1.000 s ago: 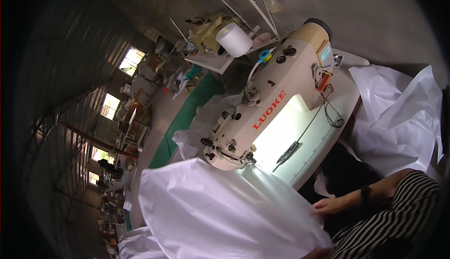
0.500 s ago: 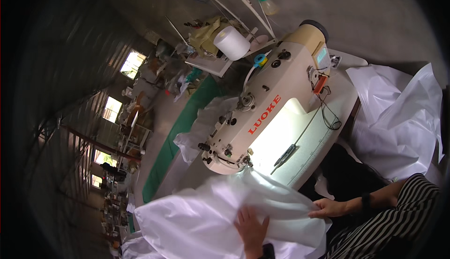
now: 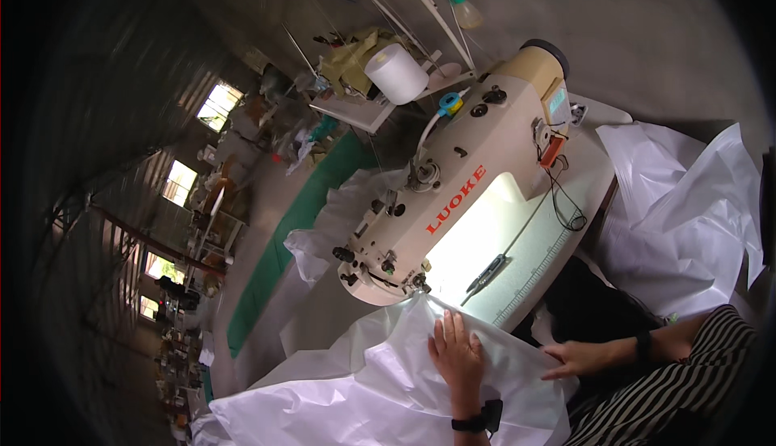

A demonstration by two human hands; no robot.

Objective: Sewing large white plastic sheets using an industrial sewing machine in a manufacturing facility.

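A thin, slightly shiny white sheet (image 3: 364, 381) spreads in folds in front of a cream sewing machine (image 3: 453, 175). Its far edge runs up to the needle area (image 3: 419, 284), where the stitching point itself is hidden. My left hand (image 3: 458, 355) lies flat on the sheet, fingers stretched toward the needle end. At the sheet's right edge, my right hand (image 3: 575, 359) pinches the material between thumb and fingers. Dark thread snips (image 3: 485, 275) rest on the lit machine bed (image 3: 533, 264), beyond my left fingertips.
More white sheeting (image 3: 679, 212) is heaped right of the machine. A white thread cone (image 3: 396, 74) stands on a small shelf behind it. Thin dark wires (image 3: 566, 212) dangle by the machine's right end. A green strip (image 3: 283, 252) runs along the left.
My left hand has slid forward and right, closer to the needle. The sheet under it now lies flatter and extends farther left. My right hand keeps its hold on the edge.
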